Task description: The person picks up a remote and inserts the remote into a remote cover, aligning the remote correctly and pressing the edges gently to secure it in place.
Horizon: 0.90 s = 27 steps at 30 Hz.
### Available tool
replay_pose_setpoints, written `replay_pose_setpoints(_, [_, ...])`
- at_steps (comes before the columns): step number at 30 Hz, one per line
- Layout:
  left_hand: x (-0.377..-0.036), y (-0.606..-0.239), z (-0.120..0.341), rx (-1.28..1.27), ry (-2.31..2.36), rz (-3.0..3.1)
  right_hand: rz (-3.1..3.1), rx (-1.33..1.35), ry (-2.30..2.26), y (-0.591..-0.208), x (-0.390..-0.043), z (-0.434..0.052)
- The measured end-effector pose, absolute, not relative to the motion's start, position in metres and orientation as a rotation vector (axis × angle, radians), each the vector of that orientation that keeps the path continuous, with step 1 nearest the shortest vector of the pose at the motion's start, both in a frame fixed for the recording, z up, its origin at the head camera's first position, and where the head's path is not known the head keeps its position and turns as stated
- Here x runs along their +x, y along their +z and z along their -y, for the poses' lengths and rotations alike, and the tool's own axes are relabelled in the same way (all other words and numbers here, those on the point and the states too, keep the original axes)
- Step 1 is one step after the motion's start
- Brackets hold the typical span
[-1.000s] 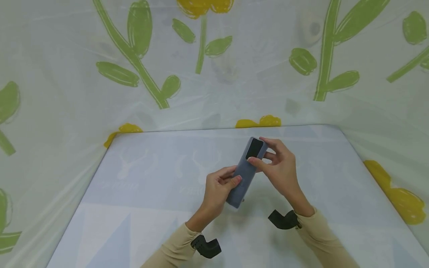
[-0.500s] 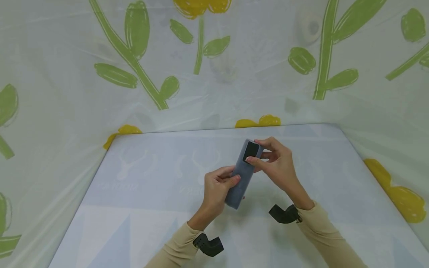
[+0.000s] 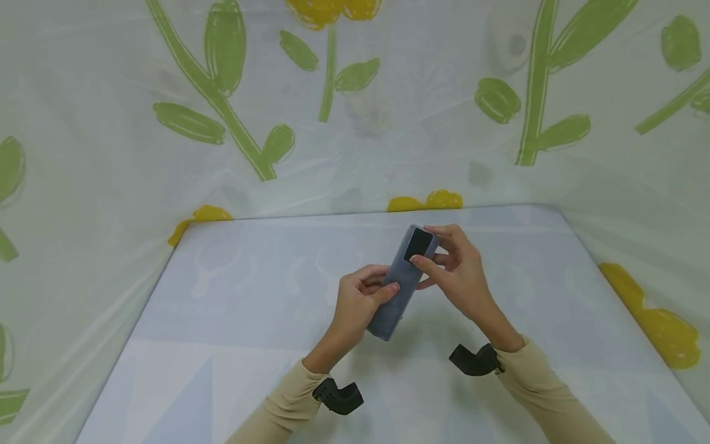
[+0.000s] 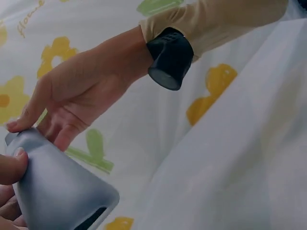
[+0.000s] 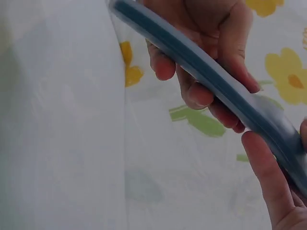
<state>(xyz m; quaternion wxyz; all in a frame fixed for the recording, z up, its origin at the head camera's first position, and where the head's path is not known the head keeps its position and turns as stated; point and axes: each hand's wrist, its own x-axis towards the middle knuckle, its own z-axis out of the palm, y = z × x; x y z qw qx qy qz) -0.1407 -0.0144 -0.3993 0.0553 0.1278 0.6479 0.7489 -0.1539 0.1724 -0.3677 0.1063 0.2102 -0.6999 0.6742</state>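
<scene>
A slim blue-grey phone (image 3: pixel 395 296) in what looks like a case is held tilted above the table, between both hands. Near its upper end sits a dark rectangular panel (image 3: pixel 419 244). My left hand (image 3: pixel 355 302) grips the lower half, thumb across the face and fingers behind. On the upper right side, my right hand (image 3: pixel 460 271) pinches the phone, with the thumb beside the dark panel and the index finger at the top corner. In the left wrist view, the phone (image 4: pixel 62 187) shows a smooth grey face and rounded corner. The right wrist view shows its long edge (image 5: pixel 201 67).
A pale blue-and-white covered table (image 3: pixel 233 333) lies beneath the hands. Behind and around it hangs a white curtain (image 3: pixel 388 148) printed with green leaves and yellow flowers. Each wrist wears a black camera mount, the left one (image 3: pixel 339 398) and the right one (image 3: pixel 474 359).
Both hands have shifted the phone slightly, first down and then up again, with its lower end now a little farther left. The grips look the same.
</scene>
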Motion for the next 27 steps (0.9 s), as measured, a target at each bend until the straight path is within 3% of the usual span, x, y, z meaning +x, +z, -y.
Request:
replay_pose_setpoints(17, [-0.15, -0.366, 0.019, 0.626, 2.096, -2.2, 2.076, 0.773, 2.111, -0.364, -0.156, -0.18])
replay_pose_setpoints(23, [-0.136, -0.349, 0.022, 0.596, 2.006, -2.352, 2.161, 0.731, 1.897, -0.362, -0.146, -0.178])
replay_pose_setpoints(27, [-0.135, -0.361, 0.026, 0.454, 2.027, -2.357, 2.173, 0.695, 1.67, -0.36, -0.137, -0.176])
